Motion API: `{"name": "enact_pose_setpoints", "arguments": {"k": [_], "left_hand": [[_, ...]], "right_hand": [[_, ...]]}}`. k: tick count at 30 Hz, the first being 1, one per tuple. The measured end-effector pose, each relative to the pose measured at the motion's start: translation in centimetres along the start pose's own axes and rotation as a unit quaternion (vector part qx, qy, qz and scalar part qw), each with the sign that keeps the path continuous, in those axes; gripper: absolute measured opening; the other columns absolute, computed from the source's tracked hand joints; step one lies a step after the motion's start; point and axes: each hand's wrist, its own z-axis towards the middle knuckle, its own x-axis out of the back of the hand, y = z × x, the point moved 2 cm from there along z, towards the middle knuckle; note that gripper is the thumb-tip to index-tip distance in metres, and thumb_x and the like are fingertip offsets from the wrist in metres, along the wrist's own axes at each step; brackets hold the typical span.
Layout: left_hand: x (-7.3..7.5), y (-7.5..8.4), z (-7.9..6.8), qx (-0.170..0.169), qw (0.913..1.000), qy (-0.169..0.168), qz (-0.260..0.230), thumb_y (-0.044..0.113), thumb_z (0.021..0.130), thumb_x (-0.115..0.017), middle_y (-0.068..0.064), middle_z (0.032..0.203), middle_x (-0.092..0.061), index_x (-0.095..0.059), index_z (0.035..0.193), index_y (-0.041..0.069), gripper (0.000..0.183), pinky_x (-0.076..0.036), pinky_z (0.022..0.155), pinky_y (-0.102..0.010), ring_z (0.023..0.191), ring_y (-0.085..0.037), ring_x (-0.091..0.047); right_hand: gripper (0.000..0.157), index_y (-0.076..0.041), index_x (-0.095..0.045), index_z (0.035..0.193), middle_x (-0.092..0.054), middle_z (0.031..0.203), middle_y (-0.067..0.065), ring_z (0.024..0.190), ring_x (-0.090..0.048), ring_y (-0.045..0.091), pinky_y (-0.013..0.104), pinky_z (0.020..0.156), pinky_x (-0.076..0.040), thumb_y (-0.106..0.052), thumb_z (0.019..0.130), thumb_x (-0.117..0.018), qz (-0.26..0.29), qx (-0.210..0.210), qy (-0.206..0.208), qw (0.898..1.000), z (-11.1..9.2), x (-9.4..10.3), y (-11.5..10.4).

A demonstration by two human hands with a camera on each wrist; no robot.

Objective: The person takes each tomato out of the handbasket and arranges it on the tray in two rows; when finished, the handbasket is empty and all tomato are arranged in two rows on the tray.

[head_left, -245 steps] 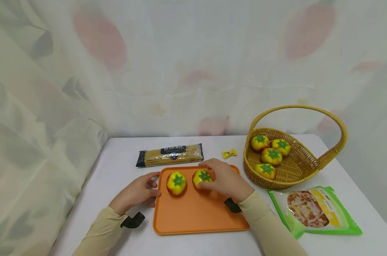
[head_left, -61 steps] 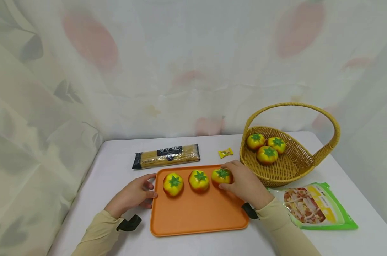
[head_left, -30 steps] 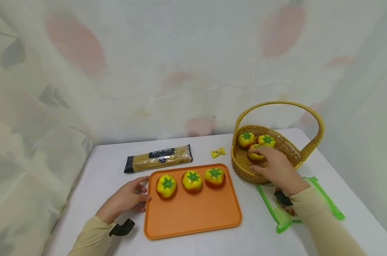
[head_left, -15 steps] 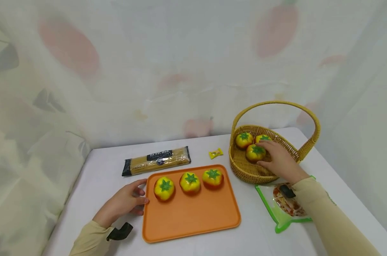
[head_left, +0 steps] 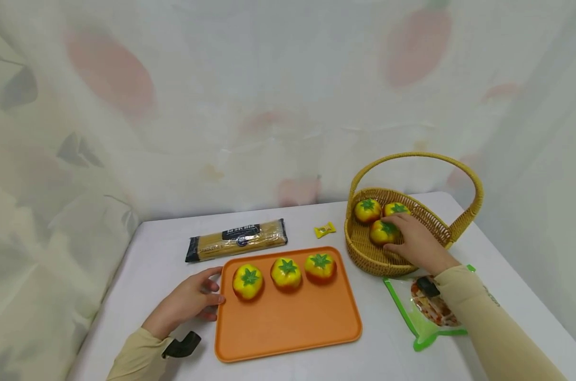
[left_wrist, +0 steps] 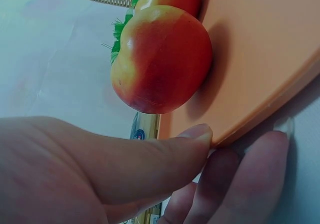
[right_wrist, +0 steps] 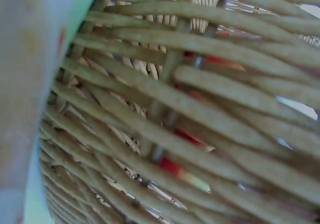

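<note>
My left hand (head_left: 188, 301) pinches the left rim of an orange tray (head_left: 288, 328); in the left wrist view the thumb (left_wrist: 195, 139) lies on the rim with fingers below it. Three yellow-red toy tomatoes with green star-shaped leaves sit in a row on the tray, the nearest to that hand being the left tomato (head_left: 247, 282). My right hand (head_left: 418, 243) reaches into a wicker basket (head_left: 371, 264) and grips the front tomato (head_left: 382, 233) from its right. Behind it lie a left tomato (head_left: 367, 210) and a right tomato (head_left: 396, 208). Basket weave hides the right fingers in the right wrist view.
A spaghetti pack (head_left: 237, 241) lies behind the tray, with a small yellow wrapped candy (head_left: 325, 229) to its right. The basket handle (head_left: 416, 154) arches high. A green-edged food bag (head_left: 428, 312) lies under the right forearm.
The tray has gained a third tomato, set down by the right hand, and the basket holds one fewer. The right hand then moved to the basket and closed around the front tomato.
</note>
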Motion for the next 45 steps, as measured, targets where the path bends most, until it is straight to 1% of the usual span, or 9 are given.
{"name": "enact_pose_setpoints", "arguments": {"k": [5, 14, 18, 26, 31, 36, 39, 41, 45], "left_hand": [[0.0, 0.0, -0.2, -0.001, 1.0000, 0.000, 0.000, 0.001, 0.094, -0.080, -0.017, 0.120, -0.058, -0.043, 0.163, 0.010, 0.079, -0.070, 0.069, -0.041, 0.079, -0.023, -0.071], [0.0, 0.1, 0.0, 0.002, 0.9998, 0.001, 0.018, 0.005, 0.095, -0.081, -0.015, 0.120, -0.058, -0.043, 0.164, 0.012, 0.080, -0.069, 0.069, -0.039, 0.082, -0.022, -0.070], [0.0, 0.1, 0.0, 0.000, 0.9998, 0.002, 0.021, 0.006, 0.095, -0.081, -0.015, 0.120, -0.059, -0.043, 0.164, 0.012, 0.079, -0.069, 0.069, -0.038, 0.082, -0.022, -0.070], [0.0, 0.3, -0.3, -0.003, 0.9999, 0.005, 0.016, 0.005, 0.094, -0.081, -0.015, 0.118, -0.058, -0.044, 0.163, 0.012, 0.079, -0.069, 0.069, -0.038, 0.082, -0.022, -0.070], [0.1, 0.2, -0.4, -0.005, 0.9999, 0.003, 0.016, 0.005, 0.094, -0.081, -0.015, 0.118, -0.058, -0.044, 0.164, 0.012, 0.079, -0.069, 0.069, -0.038, 0.083, -0.023, -0.071], [0.2, 0.0, -0.3, -0.002, 0.9998, 0.007, 0.019, 0.006, 0.094, -0.082, -0.014, 0.117, -0.058, -0.044, 0.163, 0.013, 0.079, -0.069, 0.069, -0.037, 0.083, -0.022, -0.070], [0.0, 0.2, -0.3, -0.005, 0.9999, 0.003, 0.016, 0.006, 0.094, -0.082, -0.015, 0.117, -0.058, -0.045, 0.162, 0.012, 0.078, -0.069, 0.069, -0.037, 0.080, -0.023, -0.071], [-0.1, 0.3, -0.4, -0.006, 0.9998, 0.003, 0.017, 0.007, 0.094, -0.082, -0.014, 0.117, -0.058, -0.046, 0.162, 0.012, 0.077, -0.069, 0.070, -0.036, 0.079, -0.023, -0.071], [-0.1, 0.5, -0.7, -0.005, 0.9999, 0.004, 0.015, 0.007, 0.094, -0.082, -0.014, 0.117, -0.058, -0.046, 0.162, 0.014, 0.076, -0.069, 0.069, -0.036, 0.081, -0.022, -0.071]], "right_hand": [[0.063, -0.003, -0.058, 0.150, -0.050, 0.155, 0.030, 0.141, -0.053, 0.053, 0.070, 0.115, -0.047, -0.020, 0.095, -0.085, 0.008, -0.007, -0.006, 1.000, 0.0, -0.3, 0.0], [0.060, 0.000, -0.061, 0.145, -0.062, 0.147, 0.028, 0.136, -0.058, 0.051, 0.069, 0.114, -0.048, -0.023, 0.095, -0.085, 0.009, -0.009, -0.002, 1.000, -0.1, -0.1, -0.2], [0.060, 0.000, -0.062, 0.144, -0.063, 0.145, 0.027, 0.134, -0.059, 0.050, 0.068, 0.113, -0.049, -0.024, 0.094, -0.086, 0.010, -0.009, 0.004, 1.000, -0.6, 0.5, -0.9], [0.062, -0.002, -0.063, 0.143, -0.064, 0.144, 0.026, 0.131, -0.061, 0.048, 0.068, 0.110, -0.051, -0.028, 0.093, -0.087, 0.001, 0.021, 0.033, 0.999, -1.2, 2.1, -3.2], [0.065, -0.009, -0.060, 0.149, -0.062, 0.149, 0.020, 0.134, -0.060, 0.043, 0.066, 0.111, -0.052, -0.033, 0.094, -0.086, 0.033, 0.029, 0.031, 0.999, -1.6, 2.3, -5.7], [0.065, -0.016, -0.061, 0.148, -0.063, 0.147, 0.011, 0.132, -0.061, 0.034, 0.060, 0.112, -0.053, -0.039, 0.093, -0.088, 0.065, 0.057, 0.032, 0.996, -1.5, 1.4, -8.9], [0.065, -0.017, -0.063, 0.145, -0.064, 0.139, 0.007, 0.124, -0.062, 0.028, 0.054, 0.108, -0.056, -0.038, 0.090, -0.090, 0.079, 0.076, 0.034, 0.993, -1.4, 0.7, -11.0], [0.065, -0.017, -0.064, 0.145, -0.063, 0.133, 0.005, 0.115, -0.064, 0.026, 0.050, 0.101, -0.058, -0.037, 0.089, -0.091, 0.088, 0.088, 0.031, 0.992, -1.3, 0.1, -12.5], [0.065, -0.020, -0.065, 0.143, -0.061, 0.128, 0.001, 0.111, -0.066, 0.021, 0.045, 0.098, -0.062, -0.038, 0.087, -0.092, 0.102, 0.107, 0.020, 0.989, -0.9, -1.4, -15.4]]}}
